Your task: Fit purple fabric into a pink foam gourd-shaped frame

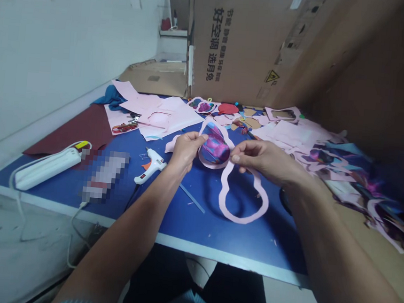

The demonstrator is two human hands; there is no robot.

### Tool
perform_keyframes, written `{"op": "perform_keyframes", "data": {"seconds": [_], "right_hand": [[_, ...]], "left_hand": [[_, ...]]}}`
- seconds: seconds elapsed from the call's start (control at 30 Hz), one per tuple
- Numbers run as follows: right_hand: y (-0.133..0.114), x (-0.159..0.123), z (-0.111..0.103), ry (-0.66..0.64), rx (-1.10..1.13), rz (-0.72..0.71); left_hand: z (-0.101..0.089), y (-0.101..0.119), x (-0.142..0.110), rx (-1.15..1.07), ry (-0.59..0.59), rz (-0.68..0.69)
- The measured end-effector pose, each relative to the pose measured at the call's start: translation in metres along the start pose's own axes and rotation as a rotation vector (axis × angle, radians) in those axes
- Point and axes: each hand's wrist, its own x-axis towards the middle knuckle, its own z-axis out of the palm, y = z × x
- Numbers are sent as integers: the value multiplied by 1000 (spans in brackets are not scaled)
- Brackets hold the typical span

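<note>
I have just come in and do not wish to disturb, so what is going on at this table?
Above a blue tabletop, a person's left hand holds a pink-rimmed piece with a purple-and-blue middle. The right hand pinches a hollow pink outline close to that piece; whether the two are joined is unclear. A white glue gun lies beside the left forearm.

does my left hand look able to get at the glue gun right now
Probably yes: the glue gun lies close beside the left forearm with nothing on top of it, though the left hand would likely first have to release the pink-edged purple piece.
</note>
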Motion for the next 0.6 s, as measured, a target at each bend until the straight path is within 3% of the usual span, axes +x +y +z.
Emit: {"op": "perform_keyframes", "data": {"seconds": [0.13, 0.43, 0.5, 0.6], "right_hand": [[10, 7, 5, -56, 4, 34], [26, 12, -13, 43, -81, 51], [30, 15, -14, 102, -126, 15], [32, 20, -9, 307, -195, -130]], "left_hand": [[-3, 8, 0, 2, 59, -14], [-3, 5, 2, -19, 45, 12], [-4, 4, 3, -13, 49, 12], [-5, 3, 4, -11, 45, 15]]}}
